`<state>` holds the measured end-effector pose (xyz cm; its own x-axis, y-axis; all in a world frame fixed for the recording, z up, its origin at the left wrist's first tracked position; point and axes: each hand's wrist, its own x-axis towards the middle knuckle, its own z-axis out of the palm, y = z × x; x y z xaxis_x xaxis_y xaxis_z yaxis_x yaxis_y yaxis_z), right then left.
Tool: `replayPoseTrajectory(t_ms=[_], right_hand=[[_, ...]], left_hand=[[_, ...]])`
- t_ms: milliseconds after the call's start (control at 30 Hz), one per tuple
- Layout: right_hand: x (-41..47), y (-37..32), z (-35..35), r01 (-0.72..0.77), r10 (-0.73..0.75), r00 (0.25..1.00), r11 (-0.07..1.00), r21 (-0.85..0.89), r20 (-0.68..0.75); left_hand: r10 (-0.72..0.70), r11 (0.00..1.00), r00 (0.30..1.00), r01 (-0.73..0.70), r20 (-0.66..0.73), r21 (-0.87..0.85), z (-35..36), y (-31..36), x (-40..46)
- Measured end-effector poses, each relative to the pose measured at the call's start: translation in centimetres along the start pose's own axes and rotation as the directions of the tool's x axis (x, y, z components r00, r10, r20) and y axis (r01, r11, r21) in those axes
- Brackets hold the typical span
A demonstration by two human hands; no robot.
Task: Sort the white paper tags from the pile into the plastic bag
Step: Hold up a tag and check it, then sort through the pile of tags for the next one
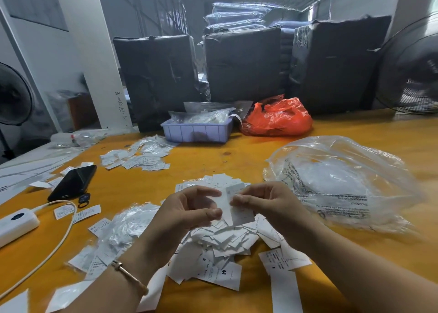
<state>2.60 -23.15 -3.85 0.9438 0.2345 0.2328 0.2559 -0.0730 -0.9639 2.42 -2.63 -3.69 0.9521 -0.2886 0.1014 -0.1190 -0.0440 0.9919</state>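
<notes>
Both hands meet above the pile of white paper tags [220, 241] that lies on the orange table [237, 151]. The left hand [189, 208] curls its thumb and fingers round the left edge of a few white tags [233, 206], and the right hand [263, 202] pinches the same tags from the right side, so the two hands hold them together just over the heap. The clear plastic bag [341, 182] (printed with dark warning text along its near edge) lies puffed up on the table to the right of the hands, near but not touching them. A second, smaller scatter of tags [137, 158] sits farther back on the left. A black phone [73, 182] and a white power strip [16, 225] lie at the left, and a lilac tray [196, 130] stands beside a red bag [277, 118] at the far edge.
</notes>
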Motion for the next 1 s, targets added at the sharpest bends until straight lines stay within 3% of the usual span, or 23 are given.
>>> replayPoseTrajectory(t_ms=[200, 333, 500, 767, 867, 1000], right_hand=[[-0.5, -0.3, 0.3, 0.073, -0.069, 0.997, 0.988, -0.139, 0.037], [-0.4, -0.1, 0.0, 0.085, -0.080, 0.996, 0.990, -0.108, 0.049], [-0.4, -0.4, -0.1, 0.117, -0.101, 0.992, 0.970, -0.215, 0.081], [-0.4, -1.4, -1.1, 0.262, -0.266, 0.938, 0.964, -0.049, -0.223], [-0.5, -1.7, -1.4, 0.291, -0.280, 0.920, 0.957, -0.001, -0.273], [-0.6, -1.9, -1.1, 0.300, -0.314, 0.920, 0.949, -0.095, -0.233]], left_hand=[[0.028, 0.996, 1.000, -0.028, -0.001, 0.083, -0.2, -0.1, -0.1], [0.053, 0.986, 0.998, -0.058, 0.034, 0.157, 0.1, -0.2, -0.3], [0.058, 0.988, 0.997, -0.065, 0.053, 0.138, 0.3, -0.6, 0.0], [0.069, 0.997, 0.996, -0.066, -0.063, 0.045, -0.1, -0.4, 0.0], [0.074, 0.997, 0.996, -0.072, -0.057, 0.037, -0.1, -0.4, 0.0], [0.076, 0.997, 0.997, -0.075, -0.034, 0.033, 0.0, -0.4, 0.0]])
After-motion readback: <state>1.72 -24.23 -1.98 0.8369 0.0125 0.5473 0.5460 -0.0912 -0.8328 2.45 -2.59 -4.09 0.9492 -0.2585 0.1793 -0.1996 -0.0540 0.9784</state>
